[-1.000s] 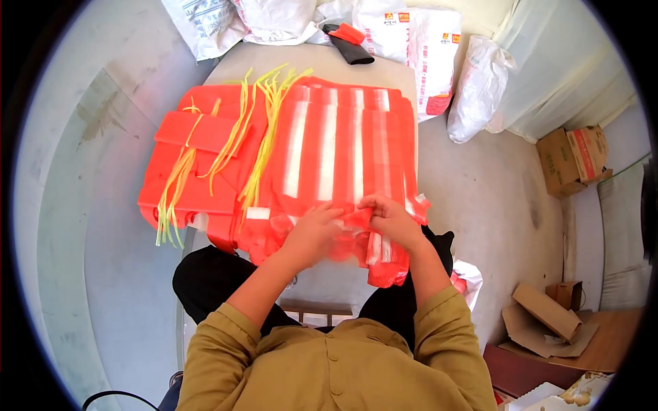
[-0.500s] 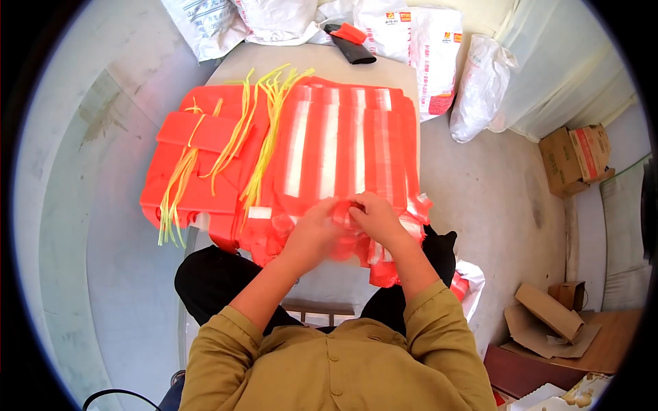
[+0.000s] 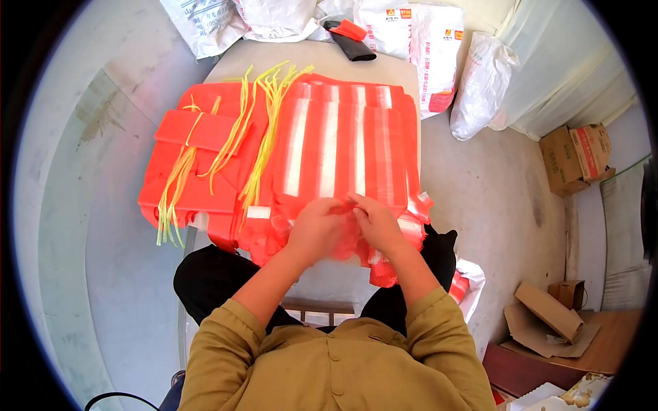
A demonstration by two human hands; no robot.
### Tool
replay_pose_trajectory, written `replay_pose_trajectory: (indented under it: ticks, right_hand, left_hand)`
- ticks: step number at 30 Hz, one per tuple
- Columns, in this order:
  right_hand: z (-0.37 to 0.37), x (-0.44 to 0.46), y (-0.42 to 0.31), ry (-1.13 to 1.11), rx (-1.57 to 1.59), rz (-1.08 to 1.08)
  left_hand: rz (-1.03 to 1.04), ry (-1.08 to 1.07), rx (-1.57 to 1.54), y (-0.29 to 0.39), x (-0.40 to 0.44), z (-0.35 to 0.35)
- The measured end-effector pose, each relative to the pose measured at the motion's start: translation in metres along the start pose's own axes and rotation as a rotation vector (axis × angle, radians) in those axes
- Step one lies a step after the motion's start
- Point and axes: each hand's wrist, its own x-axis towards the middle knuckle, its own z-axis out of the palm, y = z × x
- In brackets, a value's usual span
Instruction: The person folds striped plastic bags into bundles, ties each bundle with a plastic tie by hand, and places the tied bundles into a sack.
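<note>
A stack of red and white striped plastic bags (image 3: 339, 147) lies on the table (image 3: 257, 58). At its near edge, my left hand (image 3: 315, 229) and my right hand (image 3: 375, 222) are close together with curled fingers, on thin red film. The right thumb and fingers pinch the film. My left fingers are partly hidden and blurred. Folded red bags (image 3: 205, 164) lie to the left, with yellow strips (image 3: 264, 137) across them. Crumpled red film hangs over the near edge between my knees.
White printed sacks (image 3: 435, 61) stand behind the table, beside a black and red item (image 3: 351, 41). Another white sack (image 3: 483, 85) is on the floor to the right. Cardboard boxes (image 3: 574, 161) and opened cardboard (image 3: 548, 325) sit farther right.
My right hand has moved left and inward, closer to my left hand, and its fingers have closed on the film. The stack has stayed in place.
</note>
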Motion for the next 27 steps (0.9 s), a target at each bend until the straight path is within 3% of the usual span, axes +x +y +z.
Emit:
replay_pose_trajectory:
  ticks: [2, 5, 8, 11, 15, 17, 19, 21, 24, 27]
  right_hand:
    - [-0.002, -0.002, 0.009, 0.105, -0.069, -0.120]
    - [-0.020, -0.015, -0.006, 0.007, -0.314, -0.110]
    - [-0.022, -0.034, -0.009, -0.159, -0.591, -0.294]
    - [-0.006, -0.030, 0.011, 0.028, -0.460, -0.707]
    - [-0.004, -0.023, 0.012, 0.019, -0.534, -0.663]
    - [-0.005, -0.021, 0.008, 0.069, -0.521, -0.642]
    - [-0.004, -0.019, 0.012, 0.091, -0.547, -0.635]
    - [-0.002, -0.017, 0.018, 0.105, -0.565, -0.624]
    - [0.002, -0.015, 0.025, 0.102, -0.576, -0.612]
    - [0.002, -0.012, 0.025, 0.103, -0.572, -0.622]
  left_hand:
    - [-0.009, 0.016, 0.000, -0.008, 0.002, 0.003]
    - [-0.025, 0.028, 0.013, -0.010, 0.010, 0.003]
    - [-0.081, 0.017, 0.017, -0.008, 0.017, 0.001]
    - [-0.135, -0.020, 0.039, -0.011, 0.022, 0.002]
    - [-0.187, 0.013, 0.020, -0.007, 0.025, 0.001]
    - [-0.345, 0.003, -0.089, -0.010, 0.022, 0.005]
    - [-0.285, -0.024, -0.017, -0.011, 0.015, 0.006]
    - [-0.007, -0.068, 0.233, -0.011, 0.005, -0.001]
    - [0.193, 0.005, 0.468, 0.002, -0.008, -0.013]
    - [0.125, -0.045, 0.477, 0.001, -0.005, -0.017]
